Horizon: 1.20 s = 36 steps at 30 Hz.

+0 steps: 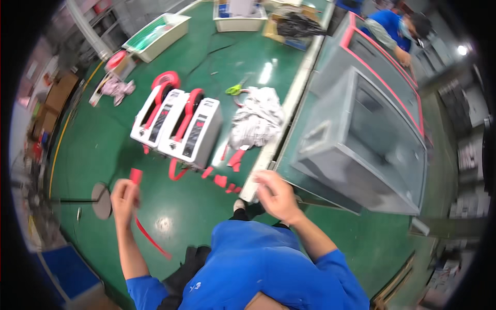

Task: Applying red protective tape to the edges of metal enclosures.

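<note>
Green floor (pixel 243 67) — tape dispensers (pixel 178 126), grey cabinet (pixel 361 139)

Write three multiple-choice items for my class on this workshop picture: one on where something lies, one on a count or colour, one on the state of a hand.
1. Where do the green-handled scissors lie?
A. on the green floor, past the crumpled white sheet
B. inside the grey cabinet
C. in the right hand

2. How many white tape dispensers stand side by side?
A. one
B. two
C. four

3. What is the left hand doing?
A. resting empty
B. gripping scissors
C. holding red tape

Key: 1 A, they lie on the floor beyond the sheet. 2 B, a pair shows. 3 C, a red strip hangs from it; the right hand is blurred.
</note>
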### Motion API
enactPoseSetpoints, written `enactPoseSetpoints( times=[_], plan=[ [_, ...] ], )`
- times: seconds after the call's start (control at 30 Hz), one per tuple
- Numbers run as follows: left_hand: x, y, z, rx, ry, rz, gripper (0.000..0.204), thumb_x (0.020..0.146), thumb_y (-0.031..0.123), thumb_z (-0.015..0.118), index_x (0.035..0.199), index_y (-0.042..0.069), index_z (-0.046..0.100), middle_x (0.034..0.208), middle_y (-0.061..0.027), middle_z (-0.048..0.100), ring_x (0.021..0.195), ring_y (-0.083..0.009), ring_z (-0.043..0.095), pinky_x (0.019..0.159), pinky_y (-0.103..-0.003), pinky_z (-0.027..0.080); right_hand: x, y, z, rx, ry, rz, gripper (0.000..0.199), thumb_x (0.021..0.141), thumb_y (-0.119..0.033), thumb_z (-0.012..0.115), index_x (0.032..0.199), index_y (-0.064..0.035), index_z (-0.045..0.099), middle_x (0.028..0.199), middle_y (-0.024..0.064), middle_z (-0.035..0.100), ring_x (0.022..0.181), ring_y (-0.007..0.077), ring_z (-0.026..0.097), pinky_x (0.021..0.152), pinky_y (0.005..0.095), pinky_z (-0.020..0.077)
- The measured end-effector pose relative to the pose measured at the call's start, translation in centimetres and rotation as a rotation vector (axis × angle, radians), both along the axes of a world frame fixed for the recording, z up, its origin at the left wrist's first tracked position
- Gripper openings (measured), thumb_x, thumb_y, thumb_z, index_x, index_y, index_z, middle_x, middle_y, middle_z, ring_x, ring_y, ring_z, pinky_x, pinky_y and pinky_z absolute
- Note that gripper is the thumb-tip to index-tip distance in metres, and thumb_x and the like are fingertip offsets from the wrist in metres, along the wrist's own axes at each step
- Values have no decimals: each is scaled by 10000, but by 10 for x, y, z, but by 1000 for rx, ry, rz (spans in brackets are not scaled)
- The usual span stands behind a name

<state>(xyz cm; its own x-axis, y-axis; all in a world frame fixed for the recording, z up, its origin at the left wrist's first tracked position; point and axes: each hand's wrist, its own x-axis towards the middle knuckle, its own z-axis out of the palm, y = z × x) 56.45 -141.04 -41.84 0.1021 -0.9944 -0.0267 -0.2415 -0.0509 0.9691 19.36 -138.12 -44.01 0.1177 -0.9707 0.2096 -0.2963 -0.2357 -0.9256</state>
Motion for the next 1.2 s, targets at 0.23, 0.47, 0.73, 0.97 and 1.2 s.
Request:
enactPoseSetpoints(
  times=[0.23, 0.47, 0.73, 0.97, 1.2],
  plan=[
    [-205, 39, 13, 8, -72, -837, 110, 823, 72, 580, 900, 0, 550, 626, -22, 543, 555, -56, 509, 492, -215, 403, -24, 44, 38, -307, 113, 114, 247, 743, -36, 625, 982, -37, 563, 917, 118, 545, 809, 260, 559, 686, 323, 463],
    [-309, 86, 15, 101, -39, -1020, 188, 797, 80, 615, 969, 6, 604, 678, -26, 601, 572, -61, 539, 514, -203, 431, -164, 148, 54, -280, 202, -130, 113, 733, 4, 623, 836, -28, 588, 794, 88, 568, 689, 207, 562, 594, 282, 453],
    [-383, 92, 2, 177, -244, -1113, 146, 779, 102, 645, 857, -21, 631, 647, -28, 595, 564, -57, 532, 503, -205, 435, -376, 287, 100, -109, 264, -706, 25, 757, -26, 590, 775, -11, 580, 733, 44, 539, 672, 136, 523, 618, 243, 418],
    [-406, 57, 27, -26, -229, -890, 90, 804, 31, 577, 797, -46, 624, 614, -45, 585, 554, -75, 530, 516, -216, 425, -497, 335, 114, 9, 33, -891, 45, 816, -73, 574, 832, -33, 589, 652, -44, 483, 573, 22, 420, 493, 164, 335],
    [-426, 11, 77, -142, -203, -712, 99, 813, 100, 601, 789, 4, 597, 615, -34, 577, 535, -70, 505, 495, -194, 390, -539, 307, 103, 83, -188, -824, 98, 803, -86, 593, 871, -27, 554, 691, 2, 530, 585, 54, 503, 509, 187, 422]
  ],
)
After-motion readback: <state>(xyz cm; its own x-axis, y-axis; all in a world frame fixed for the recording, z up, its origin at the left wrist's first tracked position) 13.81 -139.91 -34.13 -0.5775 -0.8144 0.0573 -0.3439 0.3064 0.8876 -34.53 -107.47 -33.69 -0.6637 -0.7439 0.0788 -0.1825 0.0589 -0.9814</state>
